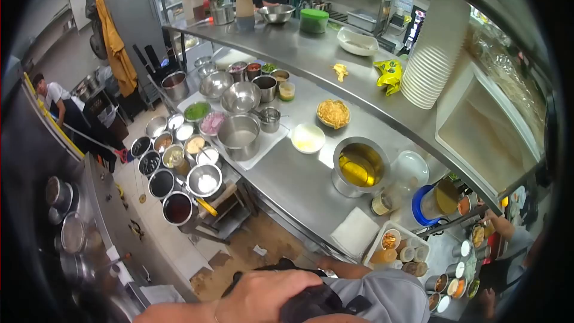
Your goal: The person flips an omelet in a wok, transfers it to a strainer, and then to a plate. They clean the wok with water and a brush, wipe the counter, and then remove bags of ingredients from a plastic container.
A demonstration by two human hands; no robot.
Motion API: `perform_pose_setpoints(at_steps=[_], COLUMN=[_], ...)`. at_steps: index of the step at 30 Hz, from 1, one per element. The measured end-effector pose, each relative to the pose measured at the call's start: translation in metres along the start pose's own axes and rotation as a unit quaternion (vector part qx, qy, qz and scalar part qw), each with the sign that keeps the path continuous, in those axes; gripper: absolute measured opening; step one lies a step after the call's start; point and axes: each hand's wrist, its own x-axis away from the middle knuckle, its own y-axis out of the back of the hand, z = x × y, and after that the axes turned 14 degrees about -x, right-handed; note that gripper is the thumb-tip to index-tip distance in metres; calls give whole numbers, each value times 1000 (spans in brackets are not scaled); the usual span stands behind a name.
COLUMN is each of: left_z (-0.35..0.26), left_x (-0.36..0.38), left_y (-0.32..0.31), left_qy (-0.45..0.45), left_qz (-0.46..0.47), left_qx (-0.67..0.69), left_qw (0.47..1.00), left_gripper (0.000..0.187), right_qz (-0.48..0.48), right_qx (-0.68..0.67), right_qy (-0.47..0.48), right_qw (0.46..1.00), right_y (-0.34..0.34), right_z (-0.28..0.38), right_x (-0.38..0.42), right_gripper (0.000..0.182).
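Observation:
Close to the camera at the bottom, my left hand (269,292) reaches in from the left, its fingers curled over a dark black object (314,304) against my body. What kind of object it is I cannot make out. My right forearm (344,268) comes out of a grey sleeve (394,293); the hand at its end is hidden behind the black object. Ahead on the steel counter (293,182) stand a pot of yellow oil (359,166), a white bowl (308,138) with pale yellow contents and a bowl of golden fried shreds (333,113).
Metal containers (204,179) crowd the counter's left end, beside steel bowls (241,97). A raised shelf (311,54) carries stacked white tubs (433,54). A folded white cloth (355,232) lies near the front edge, beside a jar tray (400,245). Other people work left, right and behind.

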Motion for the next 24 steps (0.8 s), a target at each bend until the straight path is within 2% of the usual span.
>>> perform_pose_setpoints(at_steps=[1,3,4,6,7,9,10,12,14,16,19,21,23,24], left_z=[9,29,33,42,48,55,56,64,67,74,90,97,98,97], left_x=[-2,3,5,17,21,26,21,17,21,22,27,31,30,29], left_y=[-4,-10,-2,-1,0,2,7,8,13,14,23,21,24,24], left_qy=[10,-60,-67,-48,-48,-51,-73,-119,-130,-157,-179,-219,-223,-244], left_qz=[-3,-19,21,34,54,52,51,53,64,83,120,89,92,58], left_qx=[6,-46,-57,-50,-38,-39,-40,-28,-29,-21,15,77,90,94], left_qw=[1000,997,996,997,997,997,995,991,989,984,976,969,966,963], left_gripper=[37,44,42,41,40,41,42,45,47,50,48,41,35,34], right_qz=[-21,-63,-43,-83,-77,-45,-121,-107,-130,-165,-167,-126,-250,-312], right_qx=[-26,-78,-75,-201,-200,-308,-192,-223,-150,-171,-182,-154,-174,-180], right_qy=[6,22,29,2,12,-50,106,47,109,101,66,159,226,189], right_qw=[999,995,996,976,977,949,968,968,974,966,967,967,925,914], right_y=[-1,17,26,63,83,108,102,137,172,171,223,234,256,263], right_z=[-3,12,26,64,81,113,104,134,151,144,207,225,234,227], right_x=[-6,-2,13,7,10,28,21,53,89,111,183,203,206,196], right_gripper=[33,32,32,32,32,31,29,31,41,46,47,47,47,49])
